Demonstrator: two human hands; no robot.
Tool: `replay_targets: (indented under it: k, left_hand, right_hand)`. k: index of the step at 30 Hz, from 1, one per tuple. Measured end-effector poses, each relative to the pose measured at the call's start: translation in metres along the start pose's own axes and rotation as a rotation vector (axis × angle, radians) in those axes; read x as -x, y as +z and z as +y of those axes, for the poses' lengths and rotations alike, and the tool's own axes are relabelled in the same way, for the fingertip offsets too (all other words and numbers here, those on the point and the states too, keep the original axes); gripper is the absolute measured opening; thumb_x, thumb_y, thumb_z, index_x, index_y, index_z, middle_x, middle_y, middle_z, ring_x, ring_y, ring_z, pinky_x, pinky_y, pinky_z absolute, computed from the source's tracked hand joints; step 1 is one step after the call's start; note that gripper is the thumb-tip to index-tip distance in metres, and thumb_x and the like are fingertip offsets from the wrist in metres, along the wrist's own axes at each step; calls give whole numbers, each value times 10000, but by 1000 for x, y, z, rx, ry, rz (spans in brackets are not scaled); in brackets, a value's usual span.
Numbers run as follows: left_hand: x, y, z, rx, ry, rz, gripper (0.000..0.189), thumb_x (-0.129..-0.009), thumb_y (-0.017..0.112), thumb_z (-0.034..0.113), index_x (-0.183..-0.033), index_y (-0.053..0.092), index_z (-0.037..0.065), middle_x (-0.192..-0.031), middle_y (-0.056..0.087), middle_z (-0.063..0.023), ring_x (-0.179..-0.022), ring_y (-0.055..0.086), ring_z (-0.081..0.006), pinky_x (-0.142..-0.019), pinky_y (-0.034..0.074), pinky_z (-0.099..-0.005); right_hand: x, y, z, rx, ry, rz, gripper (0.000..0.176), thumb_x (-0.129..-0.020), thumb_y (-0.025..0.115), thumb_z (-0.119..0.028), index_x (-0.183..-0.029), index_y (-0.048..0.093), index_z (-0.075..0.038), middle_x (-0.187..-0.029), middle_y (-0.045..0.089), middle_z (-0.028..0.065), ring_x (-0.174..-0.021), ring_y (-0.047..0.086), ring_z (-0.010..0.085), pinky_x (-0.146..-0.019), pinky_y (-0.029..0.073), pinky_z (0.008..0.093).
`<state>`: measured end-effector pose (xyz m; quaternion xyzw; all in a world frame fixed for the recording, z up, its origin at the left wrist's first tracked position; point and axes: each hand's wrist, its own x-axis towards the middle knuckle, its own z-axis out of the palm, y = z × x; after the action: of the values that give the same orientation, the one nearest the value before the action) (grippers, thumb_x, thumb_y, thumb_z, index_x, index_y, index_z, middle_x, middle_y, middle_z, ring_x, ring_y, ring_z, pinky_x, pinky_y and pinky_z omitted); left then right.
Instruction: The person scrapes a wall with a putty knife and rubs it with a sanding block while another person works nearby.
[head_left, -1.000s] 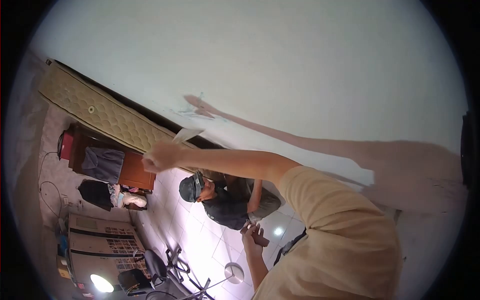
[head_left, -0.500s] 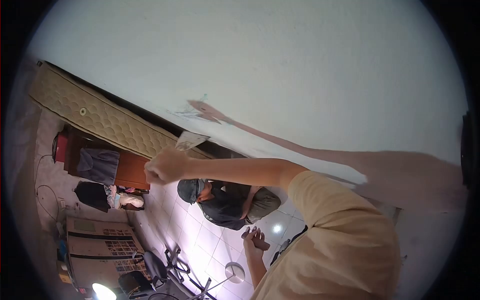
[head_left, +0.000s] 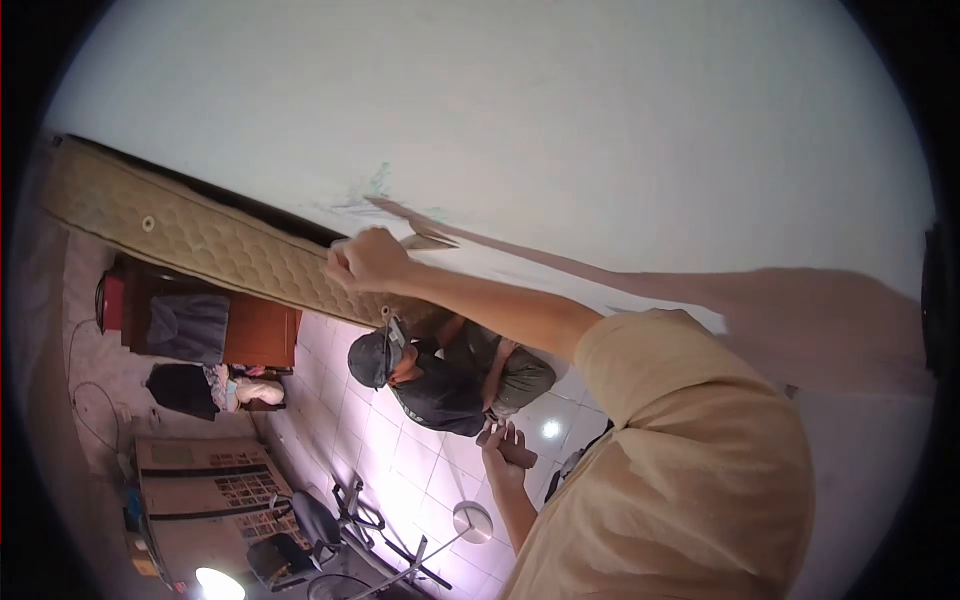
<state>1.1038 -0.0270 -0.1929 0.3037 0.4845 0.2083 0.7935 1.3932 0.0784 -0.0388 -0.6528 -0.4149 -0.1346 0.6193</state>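
Note:
The view is tipped sideways, with the wall at the top. My right hand (head_left: 372, 262) is raised near the wall and closed in a fist. Behind its wrist shows a thin, flat plate, like a scraper (head_left: 430, 241), partly hidden by the hand. Low in front of my body, my left hand (head_left: 500, 462) is closed around a small brown block-like piece (head_left: 517, 453), its fingers curled over it. Faint green marks (head_left: 378, 180) stain the white wall (head_left: 600, 130) near my right hand's shadow.
A person in a dark cap (head_left: 375, 358) sits on the tiled floor beyond my hands. A quilted mattress (head_left: 190, 235) leans along the wall. Beyond stand a wooden cabinet (head_left: 262, 335), an office chair (head_left: 318, 525), a lit lamp (head_left: 218, 583) and a round stand base (head_left: 473, 521).
My right hand has moved closer to the wall, and the plate has turned more edge-on. My left hand has shifted slightly, showing more of the brown piece. The view has tilted a little.

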Motion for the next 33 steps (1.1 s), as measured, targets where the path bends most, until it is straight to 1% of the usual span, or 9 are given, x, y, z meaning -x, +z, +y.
replay_targets:
  k: [4,6,10,13,16,18,25,26,33]
  left_hand:
    - [-16,-13,-4,20,-28,40,492,-687,512,-38,-1142,400,112,-988,494,-67,-865,501,-183,-770,424,-326]
    - [-15,-13,-4,66,-27,21,484,-696,511,-32,-1143,390,109,-989,493,-69,-860,504,-185,-763,428,-334]
    - [-2,0,1,40,-6,1,456,-712,527,-14,-1129,387,106,-955,507,-71,-847,505,-171,-746,431,-333]
    - [-5,8,3,28,-7,-38,436,-707,525,-18,-1103,408,122,-909,512,-42,-830,511,-156,-738,428,-316]
    - [5,9,6,21,-36,-77,408,-695,529,-22,-1056,432,141,-884,515,-16,-800,517,-134,-716,428,-300]
    - [11,23,9,-15,-11,-131,388,-693,531,-25,-1029,434,143,-876,514,-14,-789,517,-123,-709,424,-292]
    - [14,21,9,-6,-33,-167,370,-696,535,-23,-1016,445,140,-868,521,-5,-775,517,-121,-705,412,-273]
    - [16,20,10,-5,-32,-180,365,-696,533,-24,-1012,449,139,-871,525,-6,-773,519,-121,-706,413,-275]
    - [4,9,7,-47,-12,-115,370,-686,529,-23,-1013,446,130,-883,535,-22,-783,519,-124,-711,418,-278]
  right_hand:
    - [28,-29,-84,-32,-433,-146,190,-637,534,-252,-497,469,-142,-497,501,30,-413,482,216,-363,346,352]
    - [24,-48,-98,-106,-563,153,196,-618,518,-231,-466,425,-149,-455,469,26,-389,464,204,-363,344,341]
    - [35,-13,-56,-96,-417,35,204,-601,515,-223,-455,397,-142,-439,454,13,-382,458,190,-355,337,333]
    - [54,-34,-97,-183,-557,-64,225,-640,512,-239,-459,429,-132,-433,453,12,-395,471,217,-365,345,348]
    - [27,-43,-80,-161,-553,136,230,-653,500,-229,-458,431,-128,-418,437,20,-391,470,219,-365,348,348]
    - [18,-45,-71,89,-452,21,226,-662,489,-230,-469,438,-125,-431,443,24,-402,480,213,-371,359,344]
    - [3,-42,-96,-215,-521,44,258,-667,485,-296,-467,491,-133,-440,484,61,-391,480,258,-388,368,369]
    - [-11,-63,-89,49,-419,-191,211,-651,504,-274,-480,497,-151,-462,493,4,-419,499,208,-376,374,336]
    - [26,-96,-132,-347,-773,365,185,-635,512,-174,-474,430,-139,-435,428,5,-371,444,171,-330,330,293]
